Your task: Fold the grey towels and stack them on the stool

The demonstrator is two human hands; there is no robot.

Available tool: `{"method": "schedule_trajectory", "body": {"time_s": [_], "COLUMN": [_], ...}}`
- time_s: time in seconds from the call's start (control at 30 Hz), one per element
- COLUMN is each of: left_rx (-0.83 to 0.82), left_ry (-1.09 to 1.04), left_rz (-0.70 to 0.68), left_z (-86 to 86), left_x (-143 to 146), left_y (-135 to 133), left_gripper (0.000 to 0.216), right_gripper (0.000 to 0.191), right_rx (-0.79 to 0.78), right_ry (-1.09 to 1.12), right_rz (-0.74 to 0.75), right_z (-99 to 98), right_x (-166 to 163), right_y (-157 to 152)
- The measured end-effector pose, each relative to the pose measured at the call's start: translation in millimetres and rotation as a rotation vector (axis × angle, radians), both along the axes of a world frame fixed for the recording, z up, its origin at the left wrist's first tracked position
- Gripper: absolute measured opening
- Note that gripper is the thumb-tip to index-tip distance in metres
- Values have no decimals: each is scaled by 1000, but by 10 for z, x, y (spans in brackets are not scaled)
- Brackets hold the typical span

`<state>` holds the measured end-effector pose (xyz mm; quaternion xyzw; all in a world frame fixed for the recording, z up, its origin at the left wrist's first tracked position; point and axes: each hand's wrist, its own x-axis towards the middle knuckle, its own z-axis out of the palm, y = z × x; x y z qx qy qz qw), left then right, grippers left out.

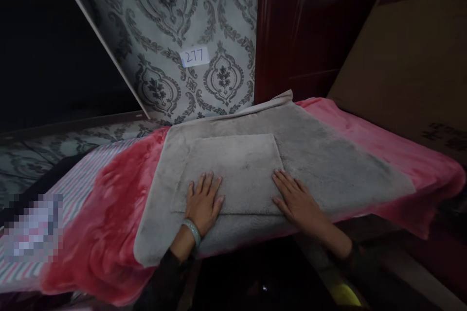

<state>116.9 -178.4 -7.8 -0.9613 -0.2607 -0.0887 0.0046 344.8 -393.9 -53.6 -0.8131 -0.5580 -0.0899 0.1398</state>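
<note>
A grey plush mat (317,160) lies spread over a pink-red blanket (124,194). On top of it rests a smaller grey plush rectangle (237,170) with straight edges; whether it is a separate piece or a sewn-on panel I cannot tell. My left hand (204,204), with a pale bracelet at the wrist, lies flat with fingers spread on the left part of this rectangle. Along its right edge my right hand (297,199) rests palm down, fingers stretched out. Neither hand grips anything.
Behind stands a patterned wall (222,24) with a paper label (195,56) reading 277. A dark red door (299,24) and a large cardboard box (412,53) are at right. A black screen (62,53) stands at left, near a striped cloth (80,175).
</note>
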Motion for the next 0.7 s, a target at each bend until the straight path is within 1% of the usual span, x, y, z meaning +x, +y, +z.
{"method": "schedule_trajectory", "body": {"time_s": [0.1,0.17,0.2,0.27,0.33,0.4,0.43,0.5,0.57,0.63,0.7], "left_rx": [-119,-205,-238,-290,-380,-510,-549,-596,-618,-646,-677], "left_ry": [-18,-58,-88,-149,-198,-247,-263,-292,-326,-362,-378], "left_rz": [-111,-172,-184,-186,-138,-59,-32,8,55,120,186], "left_z": [113,229,297,446,595,730,791,896,978,1031,1051], "left_x": [-116,-123,-81,102,378,659,776,936,1008,1044,1097], "left_y": [215,437,554,767,931,1049,1099,1199,1296,1369,1399], "left_gripper": [53,50,50,50,52,60,62,61,55,51,49], "right_gripper": [62,61,60,61,64,66,65,60,49,40,37], "right_rx": [-67,-86,-84,-73,-88,-128,-143,-153,-140,-84,21], "right_ry": [37,46,47,47,58,115,171,293,369,447,675], "right_rz": [-6,-6,5,48,92,74,52,24,46,127,271], "right_z": [136,306,409,627,827,975,1026,1083,1095,1080,1060], "right_x": [153,249,282,317,333,360,381,419,405,285,45], "right_y": [-46,24,109,376,720,1039,1163,1326,1404,1454,1516]}}
